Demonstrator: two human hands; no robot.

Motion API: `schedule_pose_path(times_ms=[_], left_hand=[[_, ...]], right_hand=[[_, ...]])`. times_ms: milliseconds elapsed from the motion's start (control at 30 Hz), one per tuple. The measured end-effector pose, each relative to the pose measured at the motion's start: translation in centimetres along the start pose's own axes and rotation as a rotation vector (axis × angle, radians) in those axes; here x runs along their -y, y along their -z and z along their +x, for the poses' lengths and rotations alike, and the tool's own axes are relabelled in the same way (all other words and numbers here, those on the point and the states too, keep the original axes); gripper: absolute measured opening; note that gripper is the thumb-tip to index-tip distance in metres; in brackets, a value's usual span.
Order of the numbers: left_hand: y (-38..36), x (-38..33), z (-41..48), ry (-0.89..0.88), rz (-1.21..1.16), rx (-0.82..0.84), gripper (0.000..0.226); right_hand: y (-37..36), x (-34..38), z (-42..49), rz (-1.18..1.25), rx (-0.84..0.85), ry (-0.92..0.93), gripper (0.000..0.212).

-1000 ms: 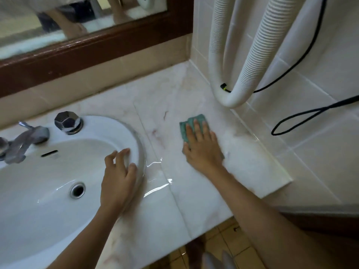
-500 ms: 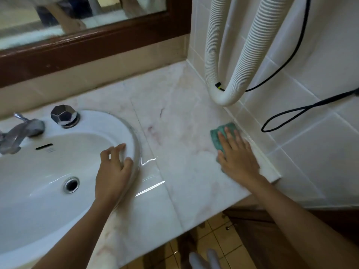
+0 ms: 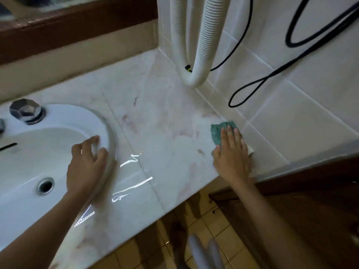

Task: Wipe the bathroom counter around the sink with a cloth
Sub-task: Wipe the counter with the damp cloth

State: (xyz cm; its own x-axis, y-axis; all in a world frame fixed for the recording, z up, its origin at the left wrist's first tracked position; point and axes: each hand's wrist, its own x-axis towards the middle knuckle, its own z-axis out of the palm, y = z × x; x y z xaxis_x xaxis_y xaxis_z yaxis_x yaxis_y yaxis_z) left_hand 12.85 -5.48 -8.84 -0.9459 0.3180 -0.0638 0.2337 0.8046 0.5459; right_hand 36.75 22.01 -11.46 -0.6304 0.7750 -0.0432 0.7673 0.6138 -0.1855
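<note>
The right hand (image 3: 231, 154) lies flat, palm down, on the teal cloth (image 3: 217, 133), fingers straight and close together, pressing it onto the marble counter (image 3: 165, 136). Most of the cloth is hidden under the palm and fingers; a crumpled part shows past the fingertips and out to the left of the index finger. Hand and cloth sit at the far right edge of the counter, close to its front corner, with the cloth right up against the foot of the white tiled wall (image 3: 295, 117). A pale scrap shows at the little-finger side of the hand (too blurred to say what it is). The left hand (image 3: 85, 166) rests on the right rim of the white sink (image 3: 107, 129), well apart from the cloth, its fingers loosely bent with the tips on the inner slope of the basin and the thumb lying on the rim; it holds nothing. Wet streaks glint on the counter between the sink and the front edge. A faceted chrome tap knob (image 3: 26, 111) stands on the back of the sink, and the drain (image 3: 45, 186) shows in the basin beside the left wrist. A white ribbed hose (image 3: 206, 35) hangs in a loop over the back corner, and a black cable (image 3: 258, 84) runs across the wall tiles.
</note>
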Motion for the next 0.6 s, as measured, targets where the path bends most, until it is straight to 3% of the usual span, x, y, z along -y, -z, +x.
schedule_pose_path(times_ms=[233, 467, 600], left_hand=[[0.3, -0.4, -0.4, -0.001, -0.024, 0.013, 0.038], [0.2, -0.3, -0.1, 0.006, -0.064, 0.016, 0.036], [0.4, -0.3, 0.1, 0.004, -0.072, 0.02, 0.035]], right_hand=[[0.4, -0.8, -4.1, 0.003, 0.041, -0.103, 0.059], [0.0, 5.7, 5.2, -0.017, 0.091, 0.125, 0.062], [-2.7, 13.5, 2.5, 0.049, 0.099, 0.285, 0.064]])
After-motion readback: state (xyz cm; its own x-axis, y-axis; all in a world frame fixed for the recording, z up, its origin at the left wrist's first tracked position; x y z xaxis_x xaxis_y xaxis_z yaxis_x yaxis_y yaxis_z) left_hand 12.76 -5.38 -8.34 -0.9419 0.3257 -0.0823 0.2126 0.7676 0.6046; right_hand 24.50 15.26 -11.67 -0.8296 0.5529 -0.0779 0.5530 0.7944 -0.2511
